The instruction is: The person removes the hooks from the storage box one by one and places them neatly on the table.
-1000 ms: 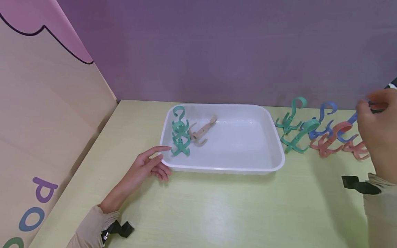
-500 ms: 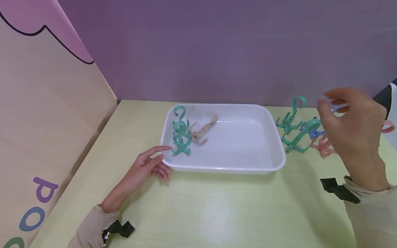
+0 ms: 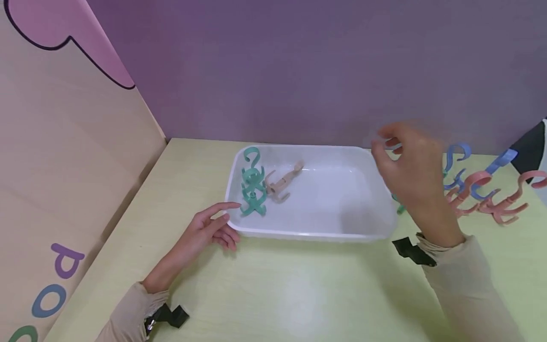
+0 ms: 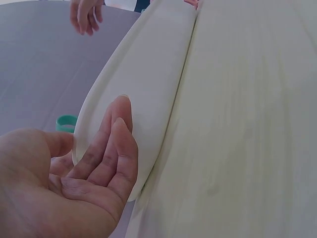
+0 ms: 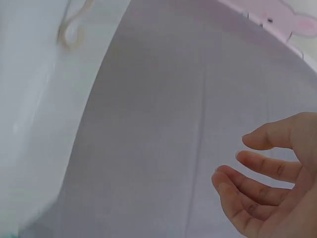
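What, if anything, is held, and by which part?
Nothing: the right hand is empty; the left hand touches the white tray at its near left corner.

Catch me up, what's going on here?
A person is at a table with a white tray. The left hand rests at the tray's near-left corner; the right hand, holding nothing, is raised near its right end. Green hooks and a beige hook lie in the tray's left part. Blue hooks and pink hooks sit outside, to its right.
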The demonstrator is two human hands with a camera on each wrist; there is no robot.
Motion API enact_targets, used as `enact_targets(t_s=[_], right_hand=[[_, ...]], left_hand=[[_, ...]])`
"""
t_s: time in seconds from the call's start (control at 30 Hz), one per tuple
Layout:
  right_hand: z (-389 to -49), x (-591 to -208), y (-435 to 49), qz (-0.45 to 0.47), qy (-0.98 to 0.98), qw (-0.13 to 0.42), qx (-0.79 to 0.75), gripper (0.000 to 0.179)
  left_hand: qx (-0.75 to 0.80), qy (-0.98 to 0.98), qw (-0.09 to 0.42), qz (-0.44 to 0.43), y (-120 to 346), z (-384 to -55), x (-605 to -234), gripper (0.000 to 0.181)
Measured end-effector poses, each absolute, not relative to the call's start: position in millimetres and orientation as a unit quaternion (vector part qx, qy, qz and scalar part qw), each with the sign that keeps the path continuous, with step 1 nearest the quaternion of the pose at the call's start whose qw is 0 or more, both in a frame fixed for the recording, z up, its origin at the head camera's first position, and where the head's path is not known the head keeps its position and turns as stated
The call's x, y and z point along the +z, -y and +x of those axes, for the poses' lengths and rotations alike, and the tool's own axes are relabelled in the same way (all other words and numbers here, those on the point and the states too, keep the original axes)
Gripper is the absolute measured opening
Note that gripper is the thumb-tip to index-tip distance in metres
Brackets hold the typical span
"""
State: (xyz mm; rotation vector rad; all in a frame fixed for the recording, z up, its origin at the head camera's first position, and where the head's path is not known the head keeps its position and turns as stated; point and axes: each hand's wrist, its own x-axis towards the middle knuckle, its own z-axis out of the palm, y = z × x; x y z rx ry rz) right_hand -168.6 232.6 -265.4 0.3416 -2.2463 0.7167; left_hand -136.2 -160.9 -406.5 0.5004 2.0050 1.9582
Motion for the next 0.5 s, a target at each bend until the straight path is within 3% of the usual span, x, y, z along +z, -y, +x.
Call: enact_targets(t_s=[0.5], right_hand=[[-171, -278, -139, 0.204, 0.891, 0.286, 0.289, 0.016]], left_hand=[[0.68, -0.696, 0.152, 0.174, 160, -136, -405, 0.042]])
